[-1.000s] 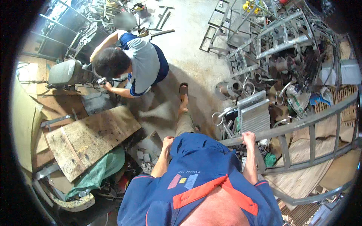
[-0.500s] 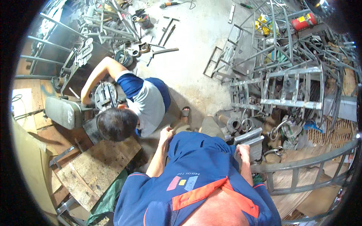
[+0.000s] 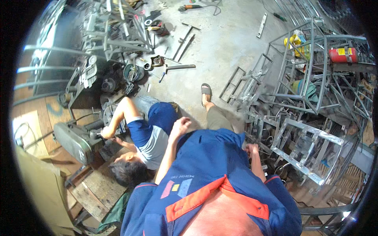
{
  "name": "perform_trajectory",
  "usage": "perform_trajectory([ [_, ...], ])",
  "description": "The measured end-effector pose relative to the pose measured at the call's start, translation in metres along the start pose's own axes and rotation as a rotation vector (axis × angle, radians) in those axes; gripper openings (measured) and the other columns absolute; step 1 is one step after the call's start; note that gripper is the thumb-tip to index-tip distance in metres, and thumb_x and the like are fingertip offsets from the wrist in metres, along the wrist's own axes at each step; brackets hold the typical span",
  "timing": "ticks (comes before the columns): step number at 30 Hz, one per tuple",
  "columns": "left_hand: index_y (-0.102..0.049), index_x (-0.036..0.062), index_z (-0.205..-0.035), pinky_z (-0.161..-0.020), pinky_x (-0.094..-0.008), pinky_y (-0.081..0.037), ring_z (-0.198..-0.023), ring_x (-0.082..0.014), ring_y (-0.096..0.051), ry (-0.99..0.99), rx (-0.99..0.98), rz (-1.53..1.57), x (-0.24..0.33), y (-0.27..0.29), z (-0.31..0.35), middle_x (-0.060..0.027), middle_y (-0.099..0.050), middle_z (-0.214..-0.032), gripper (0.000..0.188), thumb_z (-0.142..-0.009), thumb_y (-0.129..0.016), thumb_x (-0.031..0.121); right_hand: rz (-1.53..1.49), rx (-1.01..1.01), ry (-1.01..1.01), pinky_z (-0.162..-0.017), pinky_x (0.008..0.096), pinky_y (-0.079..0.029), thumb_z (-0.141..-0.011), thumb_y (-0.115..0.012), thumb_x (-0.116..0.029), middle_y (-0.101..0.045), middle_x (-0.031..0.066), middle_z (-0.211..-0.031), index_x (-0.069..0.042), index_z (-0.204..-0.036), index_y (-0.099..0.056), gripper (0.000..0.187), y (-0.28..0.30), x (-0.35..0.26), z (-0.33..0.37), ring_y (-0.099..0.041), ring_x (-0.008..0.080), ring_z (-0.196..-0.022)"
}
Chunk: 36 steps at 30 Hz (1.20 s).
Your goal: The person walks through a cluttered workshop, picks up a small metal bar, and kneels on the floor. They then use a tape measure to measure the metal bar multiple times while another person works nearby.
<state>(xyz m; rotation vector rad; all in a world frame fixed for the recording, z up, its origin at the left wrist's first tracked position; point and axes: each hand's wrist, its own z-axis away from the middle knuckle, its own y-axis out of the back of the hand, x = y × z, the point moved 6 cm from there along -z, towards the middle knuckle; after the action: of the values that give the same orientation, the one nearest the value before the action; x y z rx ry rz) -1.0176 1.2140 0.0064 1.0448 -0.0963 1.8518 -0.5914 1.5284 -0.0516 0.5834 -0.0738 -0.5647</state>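
Observation:
My left hand (image 3: 181, 126) hangs in front of my left side with its fingers curled in, and nothing shows in it. It is nearest to the dark blue shorts of a co-worker. My right hand (image 3: 252, 148) is curled beside my right hip, next to metal frames; no held thing is visible. To my left the co-worker (image 3: 151, 135) bends low, a hand on a machine with a long rounded grey cover (image 3: 73, 142). One of my feet, in a dark sandal (image 3: 206, 89), is out ahead on the concrete.
Welded metal frames (image 3: 307, 147) crowd my right, with a red cylinder (image 3: 342, 55) behind them. Metal scrap (image 3: 130, 35) lies at the far left. A hammer (image 3: 179, 67) and an angle grinder (image 3: 191, 7) are on the floor ahead. Wooden boards (image 3: 92, 192) sit at the near left.
My foot has come forward and the view has shifted. My left hand has risen a little and its fist has loosened. The co-worker's head has dropped lower, and both hands now show near the machine.

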Motion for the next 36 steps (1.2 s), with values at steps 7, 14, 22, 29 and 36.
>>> perform_trajectory([
  [7, -0.070, 0.0017, -0.115, -0.075, -0.0335, -0.056, -0.083, -0.0218, -0.071, 0.314, 0.145, 0.082, 0.037, 0.082, -0.105, -0.0143, -0.075, -0.094, 0.036, -0.085, -0.066, 0.022, -0.078, 0.092, 0.076, -0.040, 0.0340, -0.048, -0.081, -0.065, -0.012, -0.067, 0.0146, -0.066, 0.003, -0.075, -0.066, 0.017, 0.046, -0.214, -0.026, -0.058, 0.0187, -0.046],
  [14, -0.073, 0.0019, -0.109, -0.069, -0.0334, -0.054, -0.078, -0.0228, -0.068, 0.439, 0.133, 0.160, 0.030, 0.109, -0.153, -0.0128, -0.073, -0.088, 0.033, -0.084, -0.066, 0.023, 0.053, 0.127, 0.063, -0.045, 0.0342, -0.053, -0.084, -0.067, -0.015, -0.070, 0.0143, -0.071, 0.005, -0.084, -0.070, 0.020, 0.065, -0.363, -0.019, -0.064, 0.0191, -0.054],
  [22, -0.073, 0.0024, -0.110, -0.074, -0.0356, -0.053, -0.085, -0.0242, -0.068, 0.483, 0.036, -0.033, 0.073, 0.149, -0.285, -0.0140, -0.074, -0.092, 0.034, -0.087, -0.064, 0.025, -0.204, 0.115, 0.067, -0.047, 0.0414, -0.051, -0.084, -0.069, -0.016, -0.068, 0.0142, -0.071, 0.003, -0.086, -0.067, 0.020, 0.088, -0.507, -0.073, -0.064, 0.0229, -0.057],
  [29, -0.072, 0.0028, -0.111, -0.077, -0.0372, -0.053, -0.090, -0.0259, -0.068, 0.424, -0.058, -0.082, 0.185, 0.188, -0.448, -0.0153, -0.074, -0.095, 0.036, -0.088, -0.061, 0.028, -0.086, 0.224, 0.003, -0.046, 0.0365, -0.053, -0.076, -0.071, -0.013, -0.070, 0.0128, -0.071, 0.001, -0.078, -0.069, 0.014, 0.104, -0.641, -0.080, -0.067, 0.0212, -0.058],
  [36, -0.072, 0.0033, -0.113, -0.081, -0.0387, -0.052, -0.095, -0.0276, -0.069, 0.375, -0.099, -0.154, 0.250, 0.206, -0.535, -0.0167, -0.074, -0.099, 0.038, -0.089, -0.059, 0.031, 0.103, 0.230, -0.107, -0.042, 0.0383, -0.052, -0.073, -0.068, -0.009, -0.068, 0.0131, -0.066, 0.001, -0.061, -0.065, 0.015, 0.108, -0.712, -0.099, -0.066, 0.0221, -0.055],
])
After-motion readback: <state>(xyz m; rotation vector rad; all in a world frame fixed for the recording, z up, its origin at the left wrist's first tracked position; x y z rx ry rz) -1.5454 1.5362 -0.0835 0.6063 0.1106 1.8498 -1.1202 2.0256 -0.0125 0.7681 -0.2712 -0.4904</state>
